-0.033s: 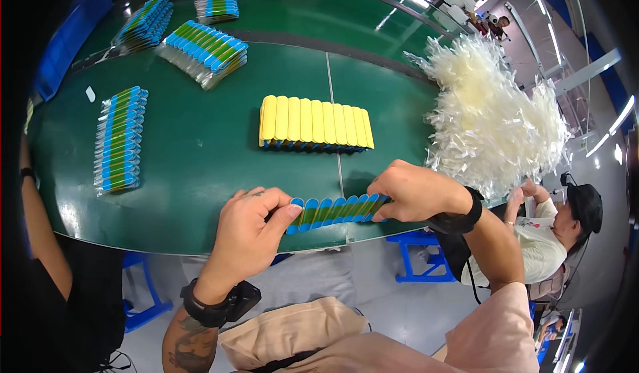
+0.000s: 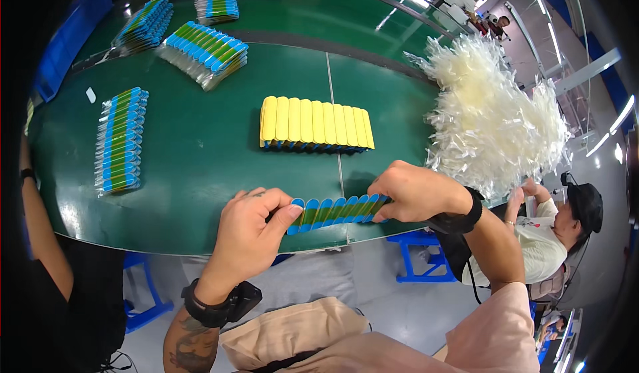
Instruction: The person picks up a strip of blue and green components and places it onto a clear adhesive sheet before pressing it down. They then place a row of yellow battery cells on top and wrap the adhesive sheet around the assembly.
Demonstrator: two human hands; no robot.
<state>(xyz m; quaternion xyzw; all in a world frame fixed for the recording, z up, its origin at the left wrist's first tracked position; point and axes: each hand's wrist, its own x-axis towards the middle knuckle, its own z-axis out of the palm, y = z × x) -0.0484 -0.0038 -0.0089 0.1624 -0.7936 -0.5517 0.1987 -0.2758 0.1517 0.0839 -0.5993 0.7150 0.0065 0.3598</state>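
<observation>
Between my hands, above the near edge of the table, a row of blue-and-green strips with rounded ends is fanned side by side. My left hand pinches its left end between thumb and forefinger. The right end is in my right hand, whose fingers partly hide it. Just beyond, a block of yellow round-ended strips lies on the green table, with blue showing along its lower edge. Several strips overlap in each layer of it.
At the left lies a stack of wrapped blue-and-green strips; more such stacks sit farther back. A large heap of clear plastic sleeves covers the right side. One person is seated at the right, and another person's arm shows at left.
</observation>
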